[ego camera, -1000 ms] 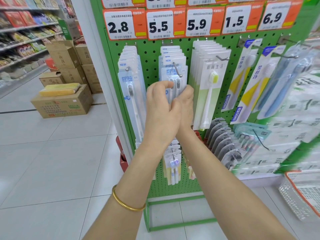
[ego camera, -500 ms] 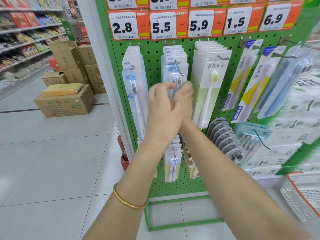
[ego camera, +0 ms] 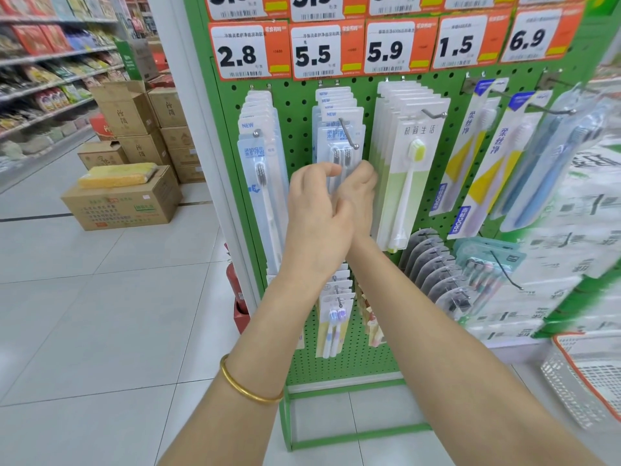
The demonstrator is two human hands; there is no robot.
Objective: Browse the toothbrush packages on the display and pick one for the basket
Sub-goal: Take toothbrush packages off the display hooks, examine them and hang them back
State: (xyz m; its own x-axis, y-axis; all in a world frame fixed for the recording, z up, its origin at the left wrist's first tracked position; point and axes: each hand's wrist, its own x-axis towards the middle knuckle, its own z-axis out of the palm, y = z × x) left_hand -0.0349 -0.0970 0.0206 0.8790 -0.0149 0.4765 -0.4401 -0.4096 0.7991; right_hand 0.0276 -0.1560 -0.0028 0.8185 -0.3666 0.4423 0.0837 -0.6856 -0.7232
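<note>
A green pegboard display [ego camera: 302, 105] carries rows of toothbrush packages on hooks under price tags. In the second column, under the 5.5 tag, hangs a stack of blue-white twin toothbrush packages [ego camera: 339, 139]. My left hand [ego camera: 317, 213], with a gold bangle on its wrist, curls its fingers and thumb round the left edge of the front package. Partly hidden behind it, my right hand [ego camera: 359, 190] grips the package's right edge. The package's lower half is hidden by my hands. A white mesh basket [ego camera: 568, 381] with an orange rim sits at the lower right.
Neighbouring stacks hang under the 2.8 tag [ego camera: 260, 169] and the 5.9 tag [ego camera: 408, 169], with more packs to the right and below. Cardboard boxes [ego camera: 124, 200] stand on the tiled floor at left. A red fire extinguisher [ego camera: 235, 280] sits by the display's foot.
Both hands have stayed on the same package and sit slightly lower on it, so the brush heads now show above my fingers. The view has shifted a little.
</note>
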